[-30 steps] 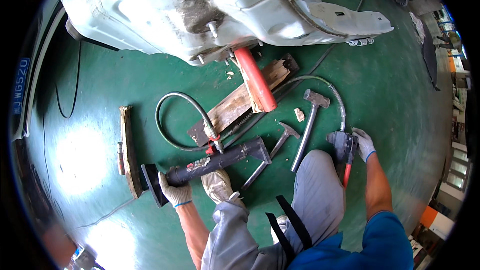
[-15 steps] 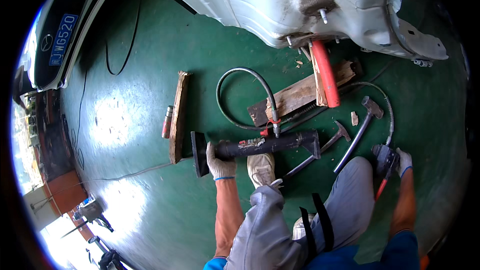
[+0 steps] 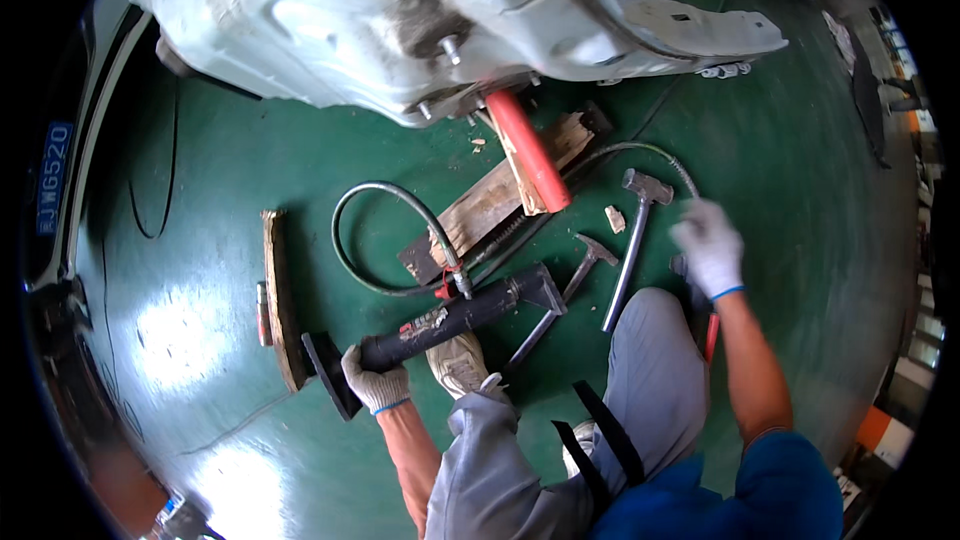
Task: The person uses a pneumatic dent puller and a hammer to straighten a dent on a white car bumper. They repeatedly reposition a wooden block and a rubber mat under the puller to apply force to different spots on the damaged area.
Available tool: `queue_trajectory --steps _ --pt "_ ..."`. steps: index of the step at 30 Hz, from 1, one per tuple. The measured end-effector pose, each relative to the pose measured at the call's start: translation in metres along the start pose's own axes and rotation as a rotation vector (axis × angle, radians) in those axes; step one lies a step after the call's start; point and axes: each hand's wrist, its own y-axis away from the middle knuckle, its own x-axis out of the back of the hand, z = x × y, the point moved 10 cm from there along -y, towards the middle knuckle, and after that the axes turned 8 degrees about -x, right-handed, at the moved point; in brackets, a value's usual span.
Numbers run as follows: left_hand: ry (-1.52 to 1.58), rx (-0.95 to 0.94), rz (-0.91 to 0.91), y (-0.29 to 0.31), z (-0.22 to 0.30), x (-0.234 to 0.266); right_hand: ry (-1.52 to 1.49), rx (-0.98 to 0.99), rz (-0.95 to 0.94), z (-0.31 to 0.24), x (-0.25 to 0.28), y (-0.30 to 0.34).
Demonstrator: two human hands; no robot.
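Note:
My left hand (image 3: 374,379), in a white knit glove, is closed round a black hydraulic ram (image 3: 447,321) beside its square base plate. The ram lies aslant over my shoe, its right end farther from me. A hose (image 3: 345,251) loops away from a coupling on the tube. My right hand (image 3: 709,248), also gloved, is smeared by motion over the hand pump (image 3: 680,265), beside the hose's end. Glove and forearm hide most of the pump, but its red handle (image 3: 711,336) shows below; whether the hand touches it I cannot tell.
A sledgehammer (image 3: 633,247) and a smaller hammer (image 3: 565,295) lie between ram and pump. Ahead, a red cylinder (image 3: 528,153) leans from a white car body part (image 3: 330,25) beside a wooden plank (image 3: 484,205). A narrow wood piece (image 3: 281,300) and a small can (image 3: 263,315) lie left.
My right hand has moved from the pump's right side up over it. The ram has tilted, its right end now farther away. The whole view has shifted right.

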Motion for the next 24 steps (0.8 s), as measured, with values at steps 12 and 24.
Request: queue_trajectory --steps 12,24 --pt "-0.067 -0.166 -0.467 0.106 0.041 -0.114 0.198 0.288 -0.622 -0.06 -0.236 0.096" --pt "-0.705 -0.669 -0.864 0.246 0.051 -0.187 -0.273 0.568 0.03 -0.157 -0.141 0.157"
